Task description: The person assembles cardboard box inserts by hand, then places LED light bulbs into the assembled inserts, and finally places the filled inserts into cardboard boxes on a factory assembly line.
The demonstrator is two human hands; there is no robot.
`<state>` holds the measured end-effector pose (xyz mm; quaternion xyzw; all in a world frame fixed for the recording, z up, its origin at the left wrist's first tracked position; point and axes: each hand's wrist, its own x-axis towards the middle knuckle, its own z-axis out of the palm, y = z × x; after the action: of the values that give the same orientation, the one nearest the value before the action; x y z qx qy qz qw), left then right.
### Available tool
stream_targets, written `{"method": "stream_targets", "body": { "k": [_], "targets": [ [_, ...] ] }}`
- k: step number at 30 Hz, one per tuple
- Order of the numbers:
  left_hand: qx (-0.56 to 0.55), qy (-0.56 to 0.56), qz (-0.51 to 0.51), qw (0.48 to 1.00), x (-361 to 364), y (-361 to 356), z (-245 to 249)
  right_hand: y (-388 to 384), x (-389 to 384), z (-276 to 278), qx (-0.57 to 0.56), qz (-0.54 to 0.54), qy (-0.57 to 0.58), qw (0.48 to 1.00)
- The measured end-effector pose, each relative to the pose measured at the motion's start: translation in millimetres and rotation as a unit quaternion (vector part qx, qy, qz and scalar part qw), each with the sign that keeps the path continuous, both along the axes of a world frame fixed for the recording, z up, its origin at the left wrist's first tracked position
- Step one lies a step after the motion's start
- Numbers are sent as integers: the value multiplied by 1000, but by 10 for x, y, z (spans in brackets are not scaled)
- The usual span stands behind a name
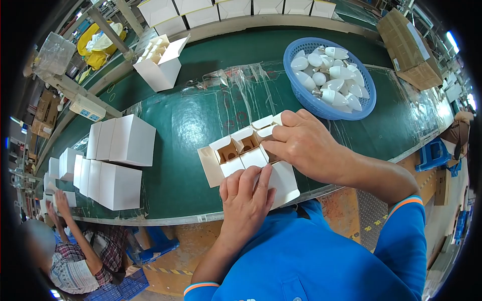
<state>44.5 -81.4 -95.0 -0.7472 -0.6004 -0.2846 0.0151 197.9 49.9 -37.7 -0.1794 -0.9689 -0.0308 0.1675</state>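
A white carton (285, 186) lies on the green work surface in front of me, its end flap (210, 168) folded out to the left. Small white boxes fill it, some with lids up and brown cardboard (228, 152) showing inside. My left hand (246, 195) rests on the near side of the carton, fingers stretched over the small box tops. At the far right end, my right hand (307, 143) is closed in a pinch at a small box (266, 131); the fingertips partly hide it. Beyond the right hand stands a blue basket (329, 113) of white light bulbs (331, 75).
An open white carton (159, 72) with small boxes stands at the far left. Closed white cartons (120, 185) line the left side. A brown cardboard box (409, 50) sits at the far right. At lower left, a co-worker (80, 261) handles white boxes. More white cartons (233, 10) stand at the back.
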Motion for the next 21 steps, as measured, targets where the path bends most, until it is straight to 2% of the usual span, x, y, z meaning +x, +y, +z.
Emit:
{"method": "stream_targets", "body": {
  "k": [5, 8, 11, 13, 21],
  "targets": [
    [-26, -4, -4, 1000, 24, 51, 130, 29, -57, -48, -23, 16, -3, 1000],
    [-7, 47, -14, 999, 48, 137, 210, 55, -75, 0, -39, 13, -22, 999],
    [-32, 66, -20, 997, 71, 223, 280, 63, -102, 25, -15, 16, -60, 998],
    [-49, 89, 11, 995, 103, 289, 296, 58, -142, 99, -10, 1, -148, 989],
    [-22, 72, 6, 997, 75, 230, 257, -56, -186, 218, -14, -7, -218, 976]
  ]
}}
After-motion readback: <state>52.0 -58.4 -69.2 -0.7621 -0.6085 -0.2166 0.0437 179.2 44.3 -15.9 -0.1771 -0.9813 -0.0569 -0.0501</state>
